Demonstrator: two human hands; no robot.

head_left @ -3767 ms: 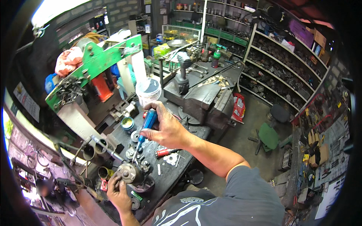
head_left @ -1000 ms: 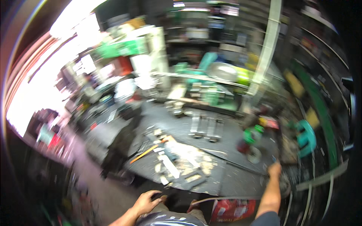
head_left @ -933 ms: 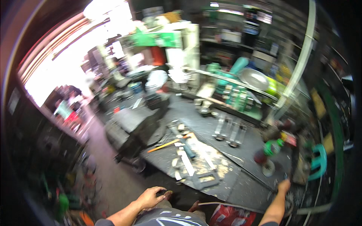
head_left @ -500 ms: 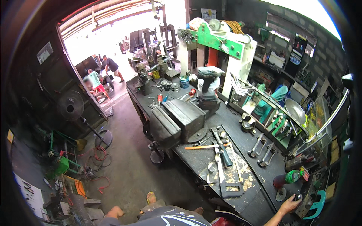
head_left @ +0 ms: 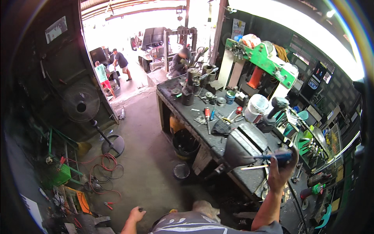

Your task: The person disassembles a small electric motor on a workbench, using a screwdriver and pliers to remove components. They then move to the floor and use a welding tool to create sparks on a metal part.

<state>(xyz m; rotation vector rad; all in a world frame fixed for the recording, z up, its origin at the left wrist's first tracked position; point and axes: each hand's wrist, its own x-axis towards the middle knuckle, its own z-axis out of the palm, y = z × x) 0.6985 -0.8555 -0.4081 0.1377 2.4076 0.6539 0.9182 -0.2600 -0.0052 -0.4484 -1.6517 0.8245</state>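
My right hand (head_left: 279,176) is raised over the right side of the workbench (head_left: 187,114), its fingers wrapped round a blue-handled screwdriver (head_left: 282,156). The thin shaft points left, in front of the dark bench vise (head_left: 238,145). Low at the left, over the floor, my left hand (head_left: 135,214) is closed, and a small dark end shows beside its thumb. What that is I cannot make out. A pale orange strip (head_left: 254,167) lies just below the screwdriver, partly behind my right hand.
A cordless drill (head_left: 272,111) and a white bucket (head_left: 257,106) stand behind the vise. A green press frame (head_left: 269,62) rises beyond. On the floor are a pedestal fan (head_left: 82,105) and a red hose (head_left: 103,171). Several people (head_left: 121,64) are outside the doorway.
My right hand has come up and left from the bench's right end, now with the screwdriver in plain sight. My left hand has moved slightly right. The view has swung left.
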